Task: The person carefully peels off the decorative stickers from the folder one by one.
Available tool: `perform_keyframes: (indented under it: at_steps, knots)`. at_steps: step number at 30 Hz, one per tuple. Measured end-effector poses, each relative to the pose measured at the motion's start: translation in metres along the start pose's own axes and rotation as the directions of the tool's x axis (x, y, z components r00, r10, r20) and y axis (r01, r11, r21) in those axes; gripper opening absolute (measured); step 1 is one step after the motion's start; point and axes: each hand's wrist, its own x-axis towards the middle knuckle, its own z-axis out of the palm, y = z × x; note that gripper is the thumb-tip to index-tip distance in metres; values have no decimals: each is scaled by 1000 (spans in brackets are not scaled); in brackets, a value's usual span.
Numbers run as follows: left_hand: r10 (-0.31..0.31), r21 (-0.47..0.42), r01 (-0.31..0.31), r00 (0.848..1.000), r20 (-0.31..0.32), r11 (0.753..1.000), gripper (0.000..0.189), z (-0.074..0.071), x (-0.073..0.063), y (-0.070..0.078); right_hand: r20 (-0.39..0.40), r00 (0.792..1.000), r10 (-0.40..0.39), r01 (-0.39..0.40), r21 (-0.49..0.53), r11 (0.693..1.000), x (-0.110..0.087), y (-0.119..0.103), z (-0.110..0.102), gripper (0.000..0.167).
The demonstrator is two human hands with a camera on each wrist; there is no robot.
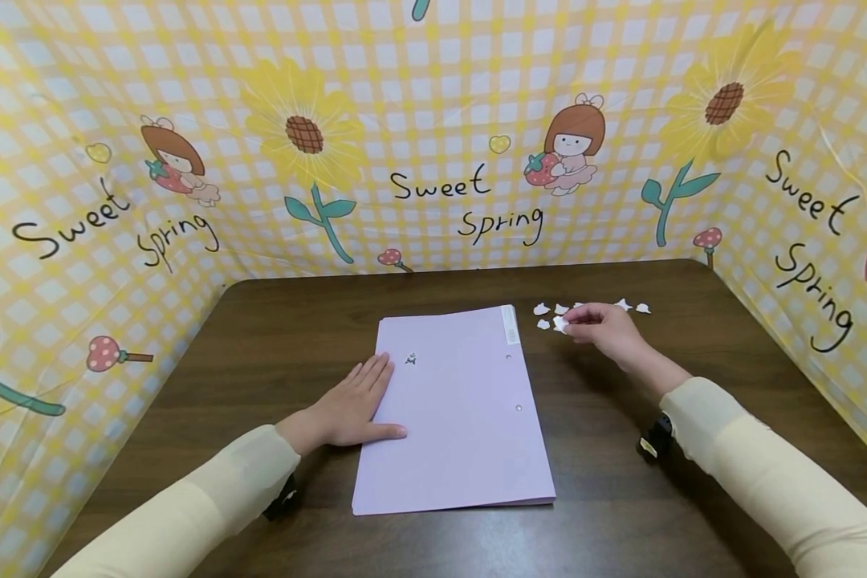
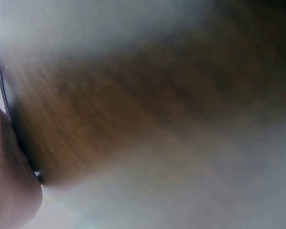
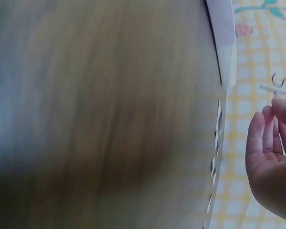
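Observation:
A lilac folder (image 1: 455, 433) lies on the table with a small black-and-white sticker (image 1: 411, 359) on its upper left part. My left hand (image 1: 357, 404) rests flat on the folder's left edge, thumb spread across the cover; part of this hand shows in the left wrist view. Beyond the folder's upper right corner, my right hand (image 1: 601, 327) pinches a small white cut-out sticker (image 1: 559, 324) between thumb and fingertips. Several more white cut-outs (image 1: 542, 308) lie around it, some hidden behind that hand. The right wrist view shows the curled fingers (image 3: 256, 136) from the side.
The dark brown wooden table (image 1: 282, 321) extends around the folder. Behind it and along both sides hangs a yellow checked cloth (image 1: 433, 104) with flowers and lettering. A white label (image 1: 510, 325) and two metal rivets mark the folder's right edge.

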Motion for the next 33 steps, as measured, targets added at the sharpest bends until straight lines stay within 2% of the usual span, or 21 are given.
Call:
perform_keyframes:
  at_steps: [5, 15, 24, 33]
  knots:
    - [-6, 9, 6, 1000, 6, 1000, 115, -2, 0, 1, -32, 999, 25, -27, -55, 998, 1, 7, -17, 32]
    - [-4, 4, 4, 1000, 10, 1000, 115, -3, -1, 1, -75, 991, 113, -120, -100, 988, 9, 26, -40, 34]
    - [3, -5, -3, 1000, -2, 1000, 115, 3, 1, -3, -87, 985, 148, -160, -160, 974, 15, 33, -47, 32]
    - [-4, 5, 4, 1000, 1, 1000, 116, 4, 0, -4, -111, 982, 153, -168, -144, 975, 18, 39, -46, 29]
